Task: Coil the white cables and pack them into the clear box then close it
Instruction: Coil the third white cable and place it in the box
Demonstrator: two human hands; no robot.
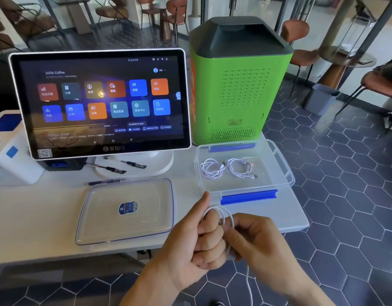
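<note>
Head view: I had the left hand (197,237) closed on a looped white cable (221,215), and the right hand (254,239) pinched the same cable, whose tail hung below. Past them on the table (36,217), the open clear box (285,171) held two coiled cables (228,168); its lid (126,210) lay left.

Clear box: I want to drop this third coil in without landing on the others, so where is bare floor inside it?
In the clear box, two coiled cables fill the left and middle. Bare floor remains on the right, toward the right wall, plus a strip along the front by the blue latch. The lid lies apart, to the left.
</note>
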